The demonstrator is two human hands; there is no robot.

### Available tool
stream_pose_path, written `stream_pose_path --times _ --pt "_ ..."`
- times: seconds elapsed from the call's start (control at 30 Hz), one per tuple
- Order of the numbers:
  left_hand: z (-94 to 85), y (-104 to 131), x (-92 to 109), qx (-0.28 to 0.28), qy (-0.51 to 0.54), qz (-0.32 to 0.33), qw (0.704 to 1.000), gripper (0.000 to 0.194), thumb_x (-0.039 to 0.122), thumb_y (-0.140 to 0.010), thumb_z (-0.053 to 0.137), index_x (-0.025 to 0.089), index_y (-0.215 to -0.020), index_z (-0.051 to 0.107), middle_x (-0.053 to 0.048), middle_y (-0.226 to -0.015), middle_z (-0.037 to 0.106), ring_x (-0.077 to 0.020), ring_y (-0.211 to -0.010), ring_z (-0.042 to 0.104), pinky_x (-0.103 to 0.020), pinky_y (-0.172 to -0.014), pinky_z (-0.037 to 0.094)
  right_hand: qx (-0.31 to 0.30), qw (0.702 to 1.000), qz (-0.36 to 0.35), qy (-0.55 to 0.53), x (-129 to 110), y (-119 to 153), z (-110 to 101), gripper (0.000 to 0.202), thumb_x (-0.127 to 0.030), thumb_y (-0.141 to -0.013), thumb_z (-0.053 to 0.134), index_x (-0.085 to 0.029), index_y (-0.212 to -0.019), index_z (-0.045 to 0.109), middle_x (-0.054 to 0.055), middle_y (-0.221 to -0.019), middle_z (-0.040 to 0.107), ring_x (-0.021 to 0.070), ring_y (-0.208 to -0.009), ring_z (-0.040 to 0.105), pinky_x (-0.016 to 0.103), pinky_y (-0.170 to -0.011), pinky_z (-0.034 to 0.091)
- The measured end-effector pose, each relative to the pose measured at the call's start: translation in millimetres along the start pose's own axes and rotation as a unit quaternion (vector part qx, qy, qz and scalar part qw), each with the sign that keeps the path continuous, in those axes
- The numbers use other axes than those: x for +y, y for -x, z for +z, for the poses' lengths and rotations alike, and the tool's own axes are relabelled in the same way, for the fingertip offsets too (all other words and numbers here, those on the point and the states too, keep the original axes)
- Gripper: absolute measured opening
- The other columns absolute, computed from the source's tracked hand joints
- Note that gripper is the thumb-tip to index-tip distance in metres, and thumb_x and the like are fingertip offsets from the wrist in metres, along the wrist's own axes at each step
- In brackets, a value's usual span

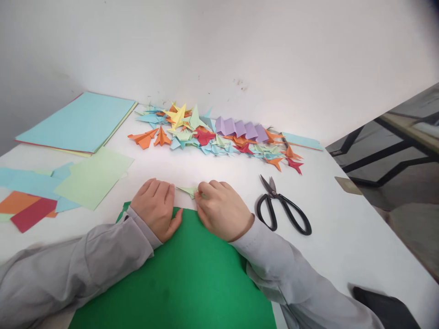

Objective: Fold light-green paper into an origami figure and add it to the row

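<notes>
A small pale green folded paper (187,191) lies on the white table just beyond the edge of a large green sheet (171,274). My right hand (221,208) has its fingers curled and pressed together on the right end of that folded paper. My left hand (156,206) rests palm down at the left, across the green sheet's top edge, with its thumb held apart from the other fingers. Nothing shows in it, and a narrow gap separates it from the paper's pointed left tip.
Black-handled scissors (284,205) lie partly open at the right. Folded paper shapes (206,137) are heaped along the wall. Large blue sheets (80,121) are stacked back left, with cut coloured pieces (94,176) nearer. A dark object (384,308) sits front right.
</notes>
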State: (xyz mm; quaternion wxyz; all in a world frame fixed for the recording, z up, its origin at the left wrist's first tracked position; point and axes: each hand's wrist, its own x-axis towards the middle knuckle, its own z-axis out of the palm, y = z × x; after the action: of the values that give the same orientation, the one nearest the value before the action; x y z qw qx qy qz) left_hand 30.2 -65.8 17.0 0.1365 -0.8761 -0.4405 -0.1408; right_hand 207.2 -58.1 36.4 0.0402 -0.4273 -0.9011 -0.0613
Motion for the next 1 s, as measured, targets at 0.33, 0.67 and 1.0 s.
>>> stream_pose_path --times 0.33,0.67,1.0 --pt "10.1 -4.0 3.7 -0.023 0.070 0.106 0.992 0.041 0.027 -0.081 0.038 0.001 -0.109 0.053 -0.019 -0.106 0.056 -0.0273 -0.099 0.049 -0.041 -0.089 0.040 -0.007 1.000 0.001 -0.011 1.9 -0.5 1.0 0.024 -0.019 -0.084 0.039 -0.013 -0.080 0.062 0.008 -0.085 0.055 0.0184 -0.074 0.043 0.033 -0.062 0.026" --pt "3.6 -14.1 5.8 -0.106 0.050 0.065 0.991 0.056 0.046 -0.080 0.039 0.009 -0.121 0.047 -0.013 -0.097 0.055 -0.0266 -0.089 0.048 -0.041 -0.080 0.036 0.077 0.991 0.022 -0.103 7.8 10.2 22.2 0.024 -0.022 -0.082 0.045 -0.014 -0.094 0.063 0.009 -0.092 0.056 0.0189 -0.081 0.046 0.032 -0.069 0.035" --pt "1.3 -18.6 4.2 -0.094 0.035 0.094 0.991 0.057 0.048 -0.078 0.041 0.007 -0.118 0.050 -0.013 -0.099 0.055 -0.0262 -0.091 0.048 -0.039 -0.080 0.032 0.168 0.983 0.032 -0.071 16.9 32.4 32.8 0.031 -0.031 -0.082 0.048 -0.017 -0.108 0.058 0.008 -0.092 0.060 0.0201 -0.085 0.049 0.035 -0.075 0.036"
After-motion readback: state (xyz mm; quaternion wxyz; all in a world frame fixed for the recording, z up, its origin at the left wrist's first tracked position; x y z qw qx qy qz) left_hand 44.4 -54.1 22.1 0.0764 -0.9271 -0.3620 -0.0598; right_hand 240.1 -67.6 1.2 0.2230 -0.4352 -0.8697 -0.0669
